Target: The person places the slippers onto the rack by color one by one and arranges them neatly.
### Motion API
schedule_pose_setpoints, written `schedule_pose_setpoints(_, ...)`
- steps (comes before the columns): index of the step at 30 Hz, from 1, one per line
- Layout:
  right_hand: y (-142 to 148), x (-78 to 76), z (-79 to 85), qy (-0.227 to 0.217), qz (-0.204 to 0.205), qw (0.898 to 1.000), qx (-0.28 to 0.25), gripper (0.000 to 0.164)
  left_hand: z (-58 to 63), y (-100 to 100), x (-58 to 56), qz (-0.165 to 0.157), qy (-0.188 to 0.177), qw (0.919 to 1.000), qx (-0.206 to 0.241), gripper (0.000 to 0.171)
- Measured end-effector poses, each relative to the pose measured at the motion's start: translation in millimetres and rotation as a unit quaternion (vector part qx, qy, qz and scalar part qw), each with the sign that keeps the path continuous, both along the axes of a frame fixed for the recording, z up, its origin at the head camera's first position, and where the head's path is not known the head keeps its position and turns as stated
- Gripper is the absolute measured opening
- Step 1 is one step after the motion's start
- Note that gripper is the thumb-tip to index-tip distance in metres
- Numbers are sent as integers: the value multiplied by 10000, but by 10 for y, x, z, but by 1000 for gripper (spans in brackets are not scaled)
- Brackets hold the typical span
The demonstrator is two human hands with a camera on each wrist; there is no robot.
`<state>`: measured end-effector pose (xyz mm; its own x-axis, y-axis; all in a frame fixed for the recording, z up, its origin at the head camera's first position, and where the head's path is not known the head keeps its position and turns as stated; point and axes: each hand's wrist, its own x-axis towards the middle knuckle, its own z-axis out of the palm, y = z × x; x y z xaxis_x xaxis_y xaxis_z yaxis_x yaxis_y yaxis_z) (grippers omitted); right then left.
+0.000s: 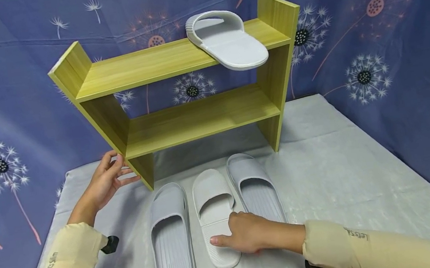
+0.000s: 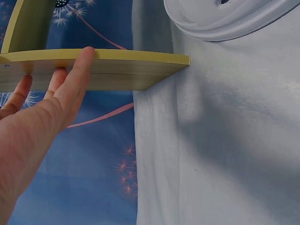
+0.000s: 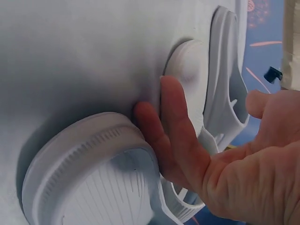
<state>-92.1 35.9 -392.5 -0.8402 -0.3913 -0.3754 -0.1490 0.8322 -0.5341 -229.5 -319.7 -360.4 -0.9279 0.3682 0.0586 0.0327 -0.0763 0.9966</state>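
"Let's Slim" stands on the left sleeve point(image 1: 66, 255), a partial "Let's S" on the right sleeve point(image 1: 374, 250).

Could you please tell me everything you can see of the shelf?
The shelf looks like yellowish wood: two boards between side panels that rise above the upper one, with no back. It stands on gray cloth before a blue dandelion-print curtain. A white slipper lies right of middle on top, overhanging the front; the left hand touches the left panel.

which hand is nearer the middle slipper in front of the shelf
Right: the right hand is at the middle slipper, partly over its right edge; the left hand is farther off, at the left side of the shelf.
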Motion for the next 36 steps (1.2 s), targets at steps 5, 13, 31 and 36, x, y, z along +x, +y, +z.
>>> schedule_pose_setpoints(5,-54,-14,-54,290,87,9991,302,73,-4,-3,-5,29,-11,10000,-60,18)
schedule_pose_setpoints(13,-176,-37,-149,870,360,9901,1040,73,4,0,-9,34,-5,9999,-126,18)
schedule_pose_setpoints(31,-395,49,-235,2036,1292,9374,2512,92,10,-24,-3,32,-27,9999,-117,17)
schedule_pose_setpoints(36,-445,76,-283,2341,1378,9170,2921,94,5,-12,-5,0,-35,10000,-93,18)
